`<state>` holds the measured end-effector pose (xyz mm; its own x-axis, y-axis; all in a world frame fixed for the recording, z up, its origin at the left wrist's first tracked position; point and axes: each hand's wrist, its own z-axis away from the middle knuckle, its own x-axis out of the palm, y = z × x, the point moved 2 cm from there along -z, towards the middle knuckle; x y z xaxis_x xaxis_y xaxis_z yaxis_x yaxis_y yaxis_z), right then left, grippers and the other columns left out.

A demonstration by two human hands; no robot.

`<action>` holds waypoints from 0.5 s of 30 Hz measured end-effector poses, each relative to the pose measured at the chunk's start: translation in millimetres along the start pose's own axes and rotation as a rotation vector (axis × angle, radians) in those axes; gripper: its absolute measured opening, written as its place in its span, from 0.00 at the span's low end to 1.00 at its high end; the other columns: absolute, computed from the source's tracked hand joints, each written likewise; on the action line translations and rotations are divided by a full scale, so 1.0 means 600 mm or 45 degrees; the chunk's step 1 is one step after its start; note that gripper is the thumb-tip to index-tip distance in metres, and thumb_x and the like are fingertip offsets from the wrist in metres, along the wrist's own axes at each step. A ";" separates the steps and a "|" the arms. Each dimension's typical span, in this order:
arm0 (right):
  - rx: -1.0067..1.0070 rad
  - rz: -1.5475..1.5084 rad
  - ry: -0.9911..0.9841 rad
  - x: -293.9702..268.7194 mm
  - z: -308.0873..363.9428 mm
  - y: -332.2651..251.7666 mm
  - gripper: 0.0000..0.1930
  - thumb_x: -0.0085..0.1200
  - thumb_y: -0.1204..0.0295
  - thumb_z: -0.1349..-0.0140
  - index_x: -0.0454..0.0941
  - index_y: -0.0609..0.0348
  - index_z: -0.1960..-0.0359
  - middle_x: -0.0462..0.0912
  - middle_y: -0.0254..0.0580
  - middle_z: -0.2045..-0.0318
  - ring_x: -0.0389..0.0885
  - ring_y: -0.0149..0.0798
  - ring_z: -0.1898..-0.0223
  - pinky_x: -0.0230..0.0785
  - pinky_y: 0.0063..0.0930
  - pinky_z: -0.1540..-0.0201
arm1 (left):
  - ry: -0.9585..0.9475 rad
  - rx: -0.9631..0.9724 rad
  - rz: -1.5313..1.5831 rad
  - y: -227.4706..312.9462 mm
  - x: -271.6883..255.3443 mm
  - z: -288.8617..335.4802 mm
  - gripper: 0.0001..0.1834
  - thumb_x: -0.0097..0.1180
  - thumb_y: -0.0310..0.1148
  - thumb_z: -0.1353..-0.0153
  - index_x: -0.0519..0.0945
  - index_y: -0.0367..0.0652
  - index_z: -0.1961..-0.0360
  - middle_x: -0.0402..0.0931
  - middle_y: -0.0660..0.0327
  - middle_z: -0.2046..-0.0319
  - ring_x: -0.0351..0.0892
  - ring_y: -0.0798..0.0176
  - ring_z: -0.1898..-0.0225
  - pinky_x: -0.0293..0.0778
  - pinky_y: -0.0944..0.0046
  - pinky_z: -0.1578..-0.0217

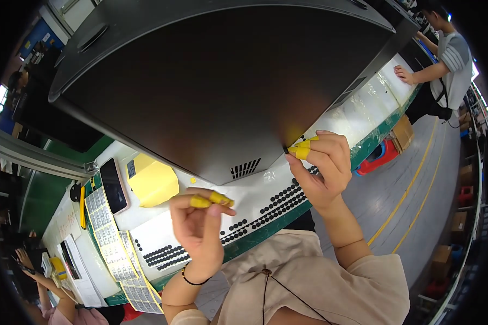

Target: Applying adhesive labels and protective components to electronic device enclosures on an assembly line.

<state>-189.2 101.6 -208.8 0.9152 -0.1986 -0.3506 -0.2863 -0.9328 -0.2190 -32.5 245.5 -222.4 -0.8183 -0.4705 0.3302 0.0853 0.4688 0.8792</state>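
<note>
A large dark casing (pixel 211 92) with a slotted vent near its close corner fills the upper middle of the view. At its right-hand edge my right hand (pixel 325 165) pinches a small black pad (pixel 286 150) between thumb and fingers. My left hand (pixel 200 225) is closed in front of the vent, thumb pressed to the fingers; whether anything lies between them is hidden. Yellow tape wraps fingertips on both hands. Below the casing, rows of round black pads (pixel 165 256) lie along the white bench top (pixel 192 189), passing partly behind my left hand.
Left of the casing lie a yellow paper (pixel 152 181), a phone (pixel 113 187) and printed label sheets (pixel 104 227). A co-worker (pixel 453 59) stands at the far right; another person's arms (pixel 43 279) show at lower left. A red bin (pixel 382 160) sits beyond the bench edge.
</note>
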 end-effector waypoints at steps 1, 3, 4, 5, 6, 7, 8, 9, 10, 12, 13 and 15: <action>0.002 0.000 0.000 0.000 0.000 -0.002 0.14 0.70 0.81 0.64 0.78 0.60 0.74 0.78 0.40 0.71 0.75 0.44 0.67 0.73 0.41 0.57 | -0.001 -0.002 -0.001 0.002 -0.006 -0.002 0.10 0.47 0.18 0.38 0.62 0.36 0.58 0.69 0.50 0.61 0.76 0.60 0.63 0.80 0.62 0.67; 0.002 0.022 -0.005 -0.001 -0.002 -0.007 0.14 0.70 0.81 0.64 0.78 0.60 0.74 0.77 0.40 0.72 0.75 0.43 0.68 0.73 0.40 0.58 | 0.140 0.096 -0.049 0.012 -0.018 -0.007 0.10 0.45 0.17 0.38 0.61 0.36 0.58 0.68 0.50 0.61 0.76 0.60 0.65 0.81 0.63 0.70; 0.004 0.022 -0.005 -0.003 -0.002 -0.012 0.14 0.70 0.81 0.64 0.78 0.60 0.74 0.77 0.40 0.72 0.75 0.43 0.68 0.73 0.40 0.58 | 0.179 0.137 -0.080 0.016 -0.023 -0.014 0.10 0.44 0.17 0.39 0.61 0.36 0.58 0.68 0.50 0.61 0.76 0.60 0.66 0.81 0.63 0.72; 0.052 0.030 -0.023 -0.005 -0.003 -0.016 0.13 0.70 0.82 0.63 0.78 0.60 0.75 0.77 0.40 0.72 0.75 0.43 0.68 0.72 0.39 0.58 | 0.261 0.138 -0.110 0.022 -0.024 -0.020 0.08 0.43 0.19 0.38 0.61 0.37 0.58 0.68 0.52 0.62 0.75 0.61 0.67 0.80 0.64 0.73; 0.100 0.040 -0.040 -0.006 -0.004 -0.018 0.13 0.70 0.82 0.63 0.78 0.60 0.75 0.77 0.40 0.72 0.75 0.42 0.69 0.72 0.39 0.59 | 0.288 0.191 -0.134 0.028 -0.028 -0.030 0.08 0.43 0.20 0.38 0.62 0.37 0.58 0.68 0.53 0.62 0.74 0.63 0.67 0.79 0.65 0.73; 0.105 0.044 -0.039 -0.006 -0.005 -0.020 0.13 0.70 0.82 0.63 0.78 0.60 0.75 0.77 0.40 0.72 0.75 0.42 0.69 0.72 0.39 0.59 | 0.314 0.240 -0.157 0.033 -0.034 -0.041 0.08 0.44 0.21 0.37 0.62 0.38 0.58 0.69 0.54 0.62 0.74 0.64 0.67 0.79 0.65 0.73; 0.113 0.035 -0.048 -0.006 -0.007 -0.021 0.13 0.70 0.82 0.63 0.77 0.60 0.75 0.77 0.40 0.73 0.75 0.42 0.69 0.72 0.38 0.59 | 0.368 0.304 -0.214 0.038 -0.037 -0.054 0.06 0.43 0.22 0.36 0.63 0.39 0.59 0.69 0.57 0.63 0.73 0.66 0.67 0.77 0.67 0.73; 0.122 0.028 -0.056 -0.008 -0.009 -0.019 0.13 0.70 0.82 0.63 0.77 0.60 0.75 0.76 0.41 0.73 0.75 0.42 0.70 0.72 0.38 0.59 | 0.292 0.351 -0.250 0.044 -0.044 -0.071 0.05 0.43 0.24 0.35 0.64 0.40 0.58 0.69 0.59 0.62 0.73 0.66 0.64 0.77 0.67 0.66; 0.122 0.036 -0.050 -0.011 -0.013 -0.019 0.13 0.70 0.82 0.63 0.77 0.60 0.75 0.76 0.41 0.73 0.75 0.42 0.70 0.72 0.38 0.59 | 0.315 0.377 -0.268 0.046 -0.051 -0.093 0.07 0.44 0.26 0.34 0.65 0.40 0.56 0.69 0.59 0.61 0.73 0.67 0.62 0.76 0.67 0.62; 0.164 0.020 -0.105 -0.012 -0.015 -0.013 0.15 0.69 0.83 0.61 0.76 0.62 0.70 0.76 0.42 0.72 0.75 0.43 0.69 0.71 0.37 0.60 | 0.347 0.346 -0.269 0.034 -0.056 -0.150 0.11 0.45 0.29 0.34 0.66 0.40 0.51 0.70 0.59 0.59 0.72 0.68 0.58 0.73 0.67 0.57; 0.165 0.034 -0.103 -0.013 -0.012 -0.008 0.15 0.69 0.83 0.61 0.76 0.62 0.70 0.76 0.42 0.72 0.75 0.43 0.69 0.71 0.37 0.60 | 0.355 0.291 -0.253 0.022 -0.056 -0.183 0.14 0.46 0.30 0.33 0.66 0.39 0.48 0.71 0.59 0.57 0.72 0.68 0.56 0.72 0.68 0.55; 0.439 -0.117 -0.090 -0.018 -0.003 0.009 0.19 0.68 0.83 0.57 0.74 0.64 0.63 0.77 0.43 0.67 0.77 0.40 0.65 0.73 0.34 0.57 | 0.267 0.115 -0.020 -0.029 -0.060 -0.249 0.18 0.45 0.32 0.32 0.66 0.37 0.44 0.71 0.58 0.53 0.72 0.66 0.53 0.71 0.68 0.53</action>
<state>-200.0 98.3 -204.8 0.9231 -0.0860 -0.3749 -0.2936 -0.7872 -0.5423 80.6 142.5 -197.9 -0.6825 -0.6189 0.3889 0.0142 0.5207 0.8536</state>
